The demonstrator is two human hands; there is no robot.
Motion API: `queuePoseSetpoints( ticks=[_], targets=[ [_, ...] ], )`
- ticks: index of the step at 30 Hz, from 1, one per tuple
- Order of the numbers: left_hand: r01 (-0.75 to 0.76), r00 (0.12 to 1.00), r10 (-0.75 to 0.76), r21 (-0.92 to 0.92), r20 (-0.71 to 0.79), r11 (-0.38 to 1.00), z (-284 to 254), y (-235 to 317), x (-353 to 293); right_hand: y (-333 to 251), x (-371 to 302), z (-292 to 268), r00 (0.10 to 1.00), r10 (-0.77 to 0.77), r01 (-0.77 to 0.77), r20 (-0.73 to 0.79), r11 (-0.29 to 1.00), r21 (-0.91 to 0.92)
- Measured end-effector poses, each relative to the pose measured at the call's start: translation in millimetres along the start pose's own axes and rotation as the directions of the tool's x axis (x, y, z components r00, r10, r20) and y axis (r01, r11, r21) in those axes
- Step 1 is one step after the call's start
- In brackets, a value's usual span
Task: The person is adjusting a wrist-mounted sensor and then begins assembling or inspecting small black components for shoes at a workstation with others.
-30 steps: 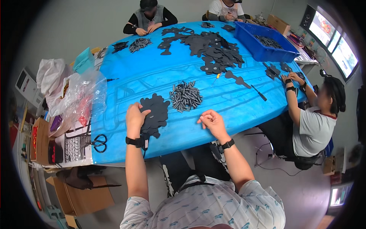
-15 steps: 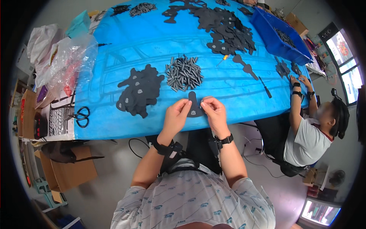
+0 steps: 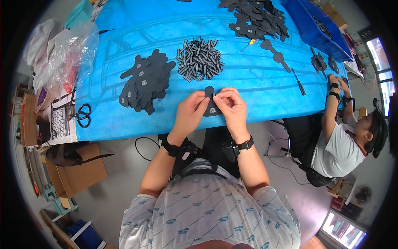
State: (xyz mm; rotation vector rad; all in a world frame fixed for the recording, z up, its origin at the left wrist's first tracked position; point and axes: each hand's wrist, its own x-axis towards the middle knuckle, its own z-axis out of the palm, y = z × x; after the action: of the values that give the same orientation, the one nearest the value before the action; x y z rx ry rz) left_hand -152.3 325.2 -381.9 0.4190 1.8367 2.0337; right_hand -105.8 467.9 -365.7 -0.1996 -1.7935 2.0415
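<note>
A flat dark grey piece, with a narrow rounded neck, a flared base and a small white mark, lies at the table's near edge in front of me. My left hand pinches its left side between thumb and fingertips. Thumb and forefinger of my right hand close at the right of the neck on a small dark grey piece; fingertips hide most of it. Beyond my hands sits a pile of short grey tubes. Left of that is a heap of similar flat dark pieces.
Black scissors lie at the left edge, near clear plastic bags. Farther right are a yellow-handled screwdriver, a black screwdriver, more flat pieces and a blue bin. A co-worker sits at the right.
My right hand has moved up from the flared part of the flat piece to its neck. The left hand keeps its pinch. The whole view has shifted, with the table higher in the picture.
</note>
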Motion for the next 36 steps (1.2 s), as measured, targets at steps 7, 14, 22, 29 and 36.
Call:
queuePoseSetpoints(
  ticks=[7, 14, 22, 29, 36],
  targets=[
    [-0.043, 0.997, 0.052, 0.163, -0.052, 0.986, 0, 2, 0, 11, -2, 1, 0.997, -0.073, 0.066, -0.026, 0.976, -0.208],
    [-0.077, 0.990, 0.081, -0.048, 0.113, 0.996, -25, -8, 4, 9, 3, 2, 0.993, -0.049, 0.058, 0.110, 0.996, -0.073],
    [-0.023, 1.000, 0.026, -0.217, 0.011, 0.976, -4, 9, 0, -25, 78, -172, 0.735, -0.647, -0.020, -0.203, 0.278, -0.960],
    [-0.002, 1.000, 0.002, -0.059, -0.003, 0.998, -13, 4, 0, -12, 97, -236, 0.828, -0.348, -0.532, -0.441, -0.238, -0.812],
    [0.013, 0.999, -0.019, -0.114, -0.051, 0.993, -7, 16, 9, -29, 19, -79, 0.992, -0.079, 0.038, -0.093, 0.922, -0.385]
  ],
)
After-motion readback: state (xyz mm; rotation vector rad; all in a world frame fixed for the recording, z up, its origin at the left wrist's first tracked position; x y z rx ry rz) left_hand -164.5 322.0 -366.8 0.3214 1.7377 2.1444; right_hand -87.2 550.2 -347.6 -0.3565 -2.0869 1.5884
